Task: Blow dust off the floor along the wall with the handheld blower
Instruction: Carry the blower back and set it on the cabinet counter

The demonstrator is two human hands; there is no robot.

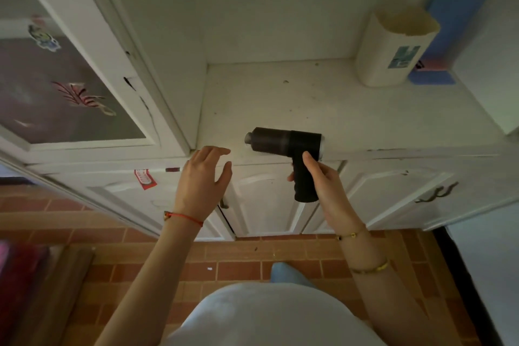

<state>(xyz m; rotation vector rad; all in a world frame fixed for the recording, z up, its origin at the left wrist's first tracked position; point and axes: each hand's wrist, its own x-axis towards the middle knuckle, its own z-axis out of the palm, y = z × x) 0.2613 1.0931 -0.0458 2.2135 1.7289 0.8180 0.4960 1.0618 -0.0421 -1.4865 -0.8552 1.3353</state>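
Note:
A black pistol-shaped handheld blower [286, 143] is held over the front edge of a white cabinet top [323, 109], its nozzle pointing left. My right hand [323, 180] is wrapped around its handle. To the left of the nozzle, my left hand [202, 177] hovers with its fingers spread, holding nothing and apart from the blower. The floor of red brick-pattern tiles [238, 258] lies below, at the foot of the cabinet. Small specks of dirt dot the cabinet top.
A tall white cabinet with a glass door and stickers [70, 87] stands at the left. A cream container [393, 48] sits at the back right of the cabinet top, against the wall. Lower cabinet doors [264, 199] face me. A wooden board [56, 289] lies at the lower left.

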